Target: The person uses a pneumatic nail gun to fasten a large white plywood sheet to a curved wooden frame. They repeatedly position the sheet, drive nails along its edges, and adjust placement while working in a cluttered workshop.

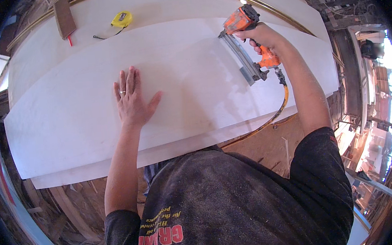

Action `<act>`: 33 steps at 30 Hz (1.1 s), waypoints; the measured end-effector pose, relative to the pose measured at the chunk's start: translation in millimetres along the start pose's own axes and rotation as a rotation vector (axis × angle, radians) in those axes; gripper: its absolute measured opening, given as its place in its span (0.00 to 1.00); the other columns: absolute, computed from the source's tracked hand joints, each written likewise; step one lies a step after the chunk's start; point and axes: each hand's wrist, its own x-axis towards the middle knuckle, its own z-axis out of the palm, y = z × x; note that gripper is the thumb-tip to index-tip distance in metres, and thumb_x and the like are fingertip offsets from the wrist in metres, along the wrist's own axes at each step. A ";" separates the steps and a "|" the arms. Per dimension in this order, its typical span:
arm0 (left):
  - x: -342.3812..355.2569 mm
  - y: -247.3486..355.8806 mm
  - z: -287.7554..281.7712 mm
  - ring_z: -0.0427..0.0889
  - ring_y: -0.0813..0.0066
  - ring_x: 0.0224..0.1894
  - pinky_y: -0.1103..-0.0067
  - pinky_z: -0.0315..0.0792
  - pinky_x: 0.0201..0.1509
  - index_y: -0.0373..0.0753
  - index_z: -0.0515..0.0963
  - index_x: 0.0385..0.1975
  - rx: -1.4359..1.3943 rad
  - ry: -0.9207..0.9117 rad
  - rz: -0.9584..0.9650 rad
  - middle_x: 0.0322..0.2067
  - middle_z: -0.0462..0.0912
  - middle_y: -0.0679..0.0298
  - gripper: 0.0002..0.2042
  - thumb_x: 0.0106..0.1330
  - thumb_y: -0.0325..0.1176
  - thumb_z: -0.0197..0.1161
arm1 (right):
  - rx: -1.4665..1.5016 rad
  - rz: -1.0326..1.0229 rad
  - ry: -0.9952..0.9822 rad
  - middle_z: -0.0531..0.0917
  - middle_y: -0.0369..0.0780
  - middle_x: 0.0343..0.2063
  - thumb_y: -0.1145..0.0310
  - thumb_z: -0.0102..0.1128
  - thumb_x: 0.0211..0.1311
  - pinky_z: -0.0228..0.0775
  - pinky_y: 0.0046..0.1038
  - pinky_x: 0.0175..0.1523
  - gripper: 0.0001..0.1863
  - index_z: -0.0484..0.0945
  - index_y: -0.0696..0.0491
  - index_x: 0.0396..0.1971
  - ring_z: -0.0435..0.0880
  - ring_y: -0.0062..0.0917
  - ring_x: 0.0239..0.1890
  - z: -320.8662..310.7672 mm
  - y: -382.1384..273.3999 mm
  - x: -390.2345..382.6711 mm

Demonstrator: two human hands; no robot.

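My left hand (133,102) lies flat on a large white panel (71,118), its fingers stretched out and a ring on one of them. My right hand (263,38) is wrapped round the grip of an orange pneumatic nail gun (240,19), over the right part of the panel. The gun's long grey magazine (240,57) slants down toward me. From the base of its handle a yellow air hose (284,100) curves back toward my body and passes under my torso. Whether the gun's nose touches the panel I cannot tell.
A yellow tape measure (122,19) rests beyond the panel on another pale sheet (93,13). To its left lies a brown wood piece (64,17) with a red tip sticking out, perhaps a pencil. Gold-coloured trim (270,7) runs along the far side. Timber scraps (361,139) lie at right.
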 end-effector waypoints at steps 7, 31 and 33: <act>0.6 -0.5 -4.1 0.44 0.59 0.83 0.57 0.37 0.84 0.42 0.56 0.79 0.006 -0.017 -0.014 0.81 0.51 0.62 0.47 0.66 0.63 0.63 | 0.026 -0.046 0.036 0.68 0.31 0.16 0.53 0.75 0.58 0.59 0.27 0.20 0.20 0.82 0.54 0.35 0.67 0.17 0.15 5.0 -8.3 -11.6; 0.9 -2.6 -6.5 0.41 0.56 0.83 0.54 0.36 0.84 0.36 0.54 0.79 0.008 -0.090 -0.022 0.81 0.49 0.60 0.49 0.68 0.66 0.58 | 0.037 0.112 0.213 0.72 0.30 0.17 0.50 0.76 0.59 0.60 0.23 0.17 0.21 0.83 0.51 0.41 0.68 0.15 0.12 -19.9 34.7 -77.3; 1.6 -1.8 -10.1 0.41 0.57 0.83 0.53 0.37 0.83 0.38 0.53 0.79 -0.012 -0.063 -0.005 0.81 0.48 0.59 0.48 0.68 0.64 0.60 | 0.000 0.196 0.285 0.72 0.31 0.18 0.50 0.76 0.59 0.61 0.24 0.16 0.22 0.84 0.50 0.43 0.69 0.15 0.12 -31.5 45.8 -92.1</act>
